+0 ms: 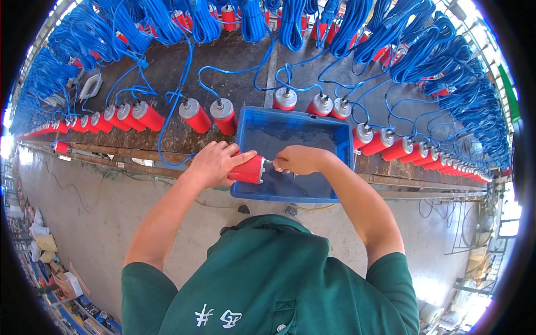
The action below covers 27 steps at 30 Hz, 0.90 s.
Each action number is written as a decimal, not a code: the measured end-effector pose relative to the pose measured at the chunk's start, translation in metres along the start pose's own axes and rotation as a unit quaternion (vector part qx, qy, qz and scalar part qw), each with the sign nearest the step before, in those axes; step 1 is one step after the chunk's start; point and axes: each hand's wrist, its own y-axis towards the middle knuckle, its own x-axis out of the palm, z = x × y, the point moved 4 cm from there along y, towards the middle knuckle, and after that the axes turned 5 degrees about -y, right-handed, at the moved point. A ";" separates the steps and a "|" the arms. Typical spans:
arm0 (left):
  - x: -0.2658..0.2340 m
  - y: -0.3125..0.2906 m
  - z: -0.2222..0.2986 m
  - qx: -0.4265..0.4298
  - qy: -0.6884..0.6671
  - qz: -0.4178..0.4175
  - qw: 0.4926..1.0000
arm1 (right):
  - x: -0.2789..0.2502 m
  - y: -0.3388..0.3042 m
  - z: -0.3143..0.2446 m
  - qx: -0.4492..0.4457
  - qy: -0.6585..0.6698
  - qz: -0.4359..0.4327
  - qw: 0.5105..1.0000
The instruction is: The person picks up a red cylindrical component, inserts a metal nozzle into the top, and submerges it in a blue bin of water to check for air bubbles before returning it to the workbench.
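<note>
At frame centre, over the blue tub point(340, 145), our left hand point(215, 163) wraps the red cylinder point(248, 169); our right hand point(298, 159) pinches its end fitting. We judge it rigid, weighty, possibly wet-slick: best held around the body.

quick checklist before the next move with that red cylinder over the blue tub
1. Left hand wrapped around the red cylinder: ok.
2. Right hand pinching at the cylinder's metal end: ok; what it pinches, cannot tell.
3. Cylinder held over the blue tub: ok.
4. Liquid in tub: cannot tell.
5. Blue cable hanging beside the left hand, clear of the grip: cannot tell.
</note>
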 end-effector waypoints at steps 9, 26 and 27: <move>-0.001 0.001 0.000 0.000 -0.006 -0.001 1.000 | 0.005 0.005 0.002 -0.109 -0.144 0.106 0.978; 0.000 -0.001 -0.002 0.001 0.000 0.004 1.000 | 0.037 0.008 0.020 -0.054 0.317 0.166 0.932; 0.000 -0.002 -0.002 0.001 0.002 0.005 1.000 | 0.045 0.007 0.017 -0.053 0.312 0.205 0.926</move>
